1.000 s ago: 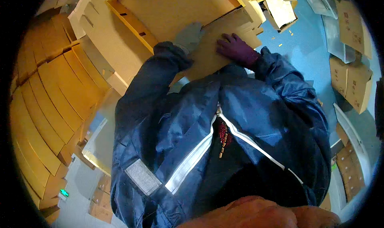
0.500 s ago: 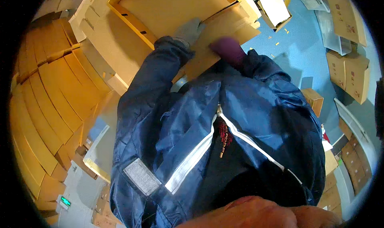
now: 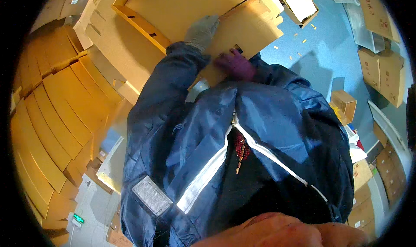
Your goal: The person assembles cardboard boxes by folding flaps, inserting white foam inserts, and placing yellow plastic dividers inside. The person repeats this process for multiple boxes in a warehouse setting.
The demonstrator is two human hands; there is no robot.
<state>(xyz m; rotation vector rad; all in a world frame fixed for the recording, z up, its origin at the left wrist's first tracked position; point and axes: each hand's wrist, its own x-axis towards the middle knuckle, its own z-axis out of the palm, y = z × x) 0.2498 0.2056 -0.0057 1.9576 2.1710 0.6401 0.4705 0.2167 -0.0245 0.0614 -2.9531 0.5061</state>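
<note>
A shallow cardboard box point(image 3: 186, 4) lies before me, its left wall standing and a wide flap point(image 3: 253, 24) spread out at the right. My left hand point(image 3: 201, 32), in a grey glove, lies on the cardboard inside the left wall, fingers stretched out. On the near edge of the flap is my right hand point(image 3: 237, 66) in a purple glove, fingers bent around the cardboard; part of its grip is hidden. Just above the right fingers a small dark slot shows in the board.
Flattened cardboard sheets point(image 3: 56, 112) stand stacked at the left. On the blue floor point(image 3: 299, 43) lie small cardboard scraps. An open carton point(image 3: 299, 6) is at the far right, a small box point(image 3: 344, 106) nearer, and printed cartons point(image 3: 381, 76) beyond it.
My right hand has come left and nearer to me, onto the flap's near edge. My left hand has slid slightly farther away over the board. The view has shifted a little.
</note>
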